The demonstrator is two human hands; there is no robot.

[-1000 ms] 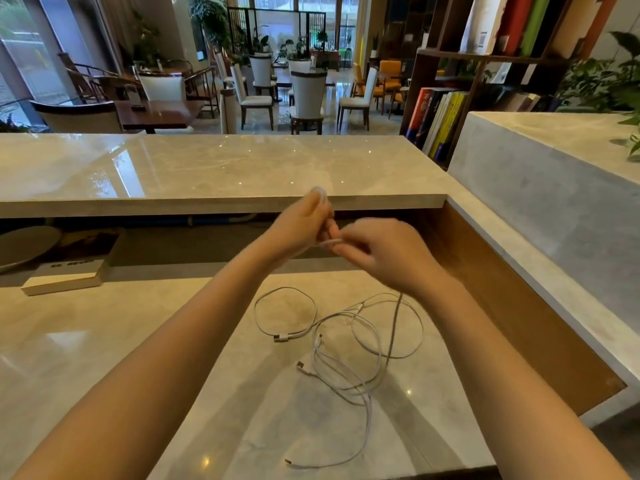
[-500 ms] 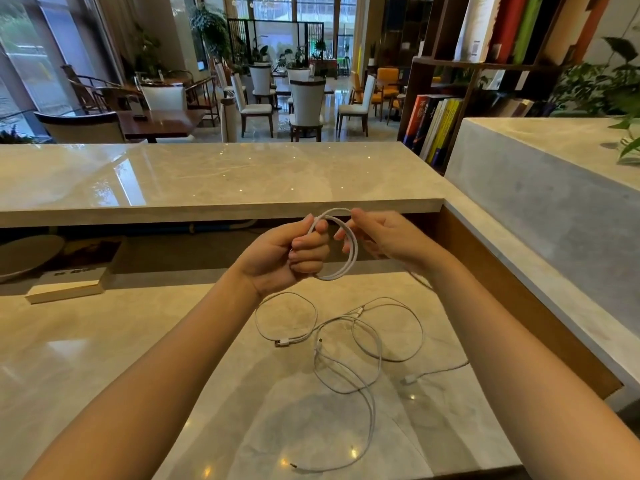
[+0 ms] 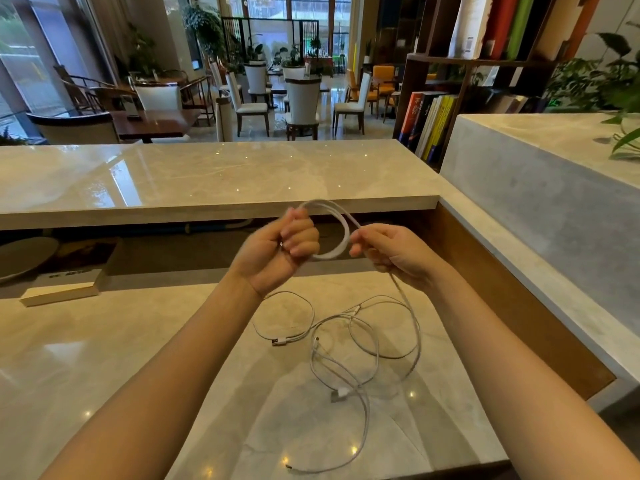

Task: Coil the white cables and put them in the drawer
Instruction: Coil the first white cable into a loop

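Since half a second ago, another turn has been laid onto the coil (image 3: pixel 345 230), the right hand (image 3: pixel 391 252) has been brought from the top of the loop down to its right side, and slack has been drawn up off the worktop (image 3: pixel 104 358). The coil is held clear of the surface, in front of the raised ledge (image 3: pixel 207 174), probably so that each new turn can be swung round without dragging on the marble. It is clamped in the left hand (image 3: pixel 282 244), whose fingers are curled tightly round the gathered turns. That fist is judged to serve as the fixed anchor, by which the loops are kept to one size and stopped from springing apart. The white cable (image 3: pixel 399 285) being wound is pinched between the thumb and fingers of the right hand just beside the coil. From there it is let down to the worktop, so that it can be fed and guided turn by turn. Its free end appears to be the USB plug (image 3: pixel 337 395), though the strands cross and this cannot be settled. The loose cables (image 3: pixel 280 341) are left in open, overlapping loops below the hands, within easy reach. No drawer can be made out, so stowing is judged to be some way off.
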